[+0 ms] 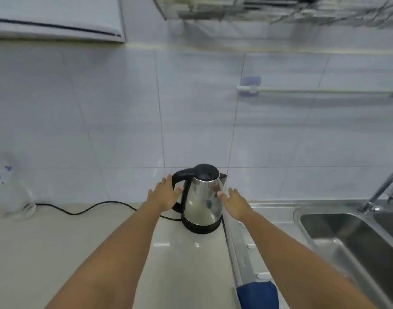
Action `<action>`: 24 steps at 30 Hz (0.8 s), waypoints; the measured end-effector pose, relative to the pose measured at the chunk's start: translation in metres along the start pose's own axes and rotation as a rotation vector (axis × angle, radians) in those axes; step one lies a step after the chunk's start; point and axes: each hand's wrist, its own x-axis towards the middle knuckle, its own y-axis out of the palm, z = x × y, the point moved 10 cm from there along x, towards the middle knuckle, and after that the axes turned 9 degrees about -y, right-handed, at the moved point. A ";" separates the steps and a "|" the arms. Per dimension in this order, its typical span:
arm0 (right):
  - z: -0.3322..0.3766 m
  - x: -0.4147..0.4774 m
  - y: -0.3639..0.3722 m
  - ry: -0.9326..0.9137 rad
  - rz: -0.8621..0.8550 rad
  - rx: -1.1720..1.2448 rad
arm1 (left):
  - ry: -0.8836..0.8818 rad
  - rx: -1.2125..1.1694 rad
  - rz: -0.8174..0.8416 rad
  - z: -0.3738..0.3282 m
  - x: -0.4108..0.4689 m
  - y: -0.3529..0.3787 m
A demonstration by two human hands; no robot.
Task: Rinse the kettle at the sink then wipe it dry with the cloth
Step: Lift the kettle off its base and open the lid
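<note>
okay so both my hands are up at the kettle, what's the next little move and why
Probably close the left hand around the black handle and lift. The kettle sits on its base, both hands open; the sink lies to the right.

Kettle [202, 198] on counter [57, 253], left of sink [351, 237]

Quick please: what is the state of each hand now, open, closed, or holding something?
Left hand: open, holds nothing, beside the kettle handle.
Right hand: open, holds nothing, beside the kettle body.
</note>
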 end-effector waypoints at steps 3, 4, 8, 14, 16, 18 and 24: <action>-0.009 0.017 0.009 0.043 -0.037 0.189 | -0.039 -0.300 0.015 0.012 0.024 0.007; -0.006 0.019 0.012 0.040 -0.044 0.259 | -0.037 -0.398 0.032 0.014 0.030 0.011; 0.001 0.037 0.024 -0.003 -0.058 0.513 | -0.084 -0.691 0.016 0.022 0.051 0.026; -0.006 0.050 0.039 -0.018 -0.090 0.723 | -0.121 -0.838 -0.102 0.031 0.067 0.033; -0.007 0.051 0.040 -0.026 -0.109 0.733 | -0.129 -0.884 -0.104 0.031 0.070 0.035; -0.007 0.051 0.038 -0.038 -0.125 0.740 | -0.132 -0.912 -0.094 0.030 0.070 0.034; 0.015 0.037 0.016 -0.112 -0.178 0.763 | -0.101 -0.966 -0.144 0.020 0.054 0.008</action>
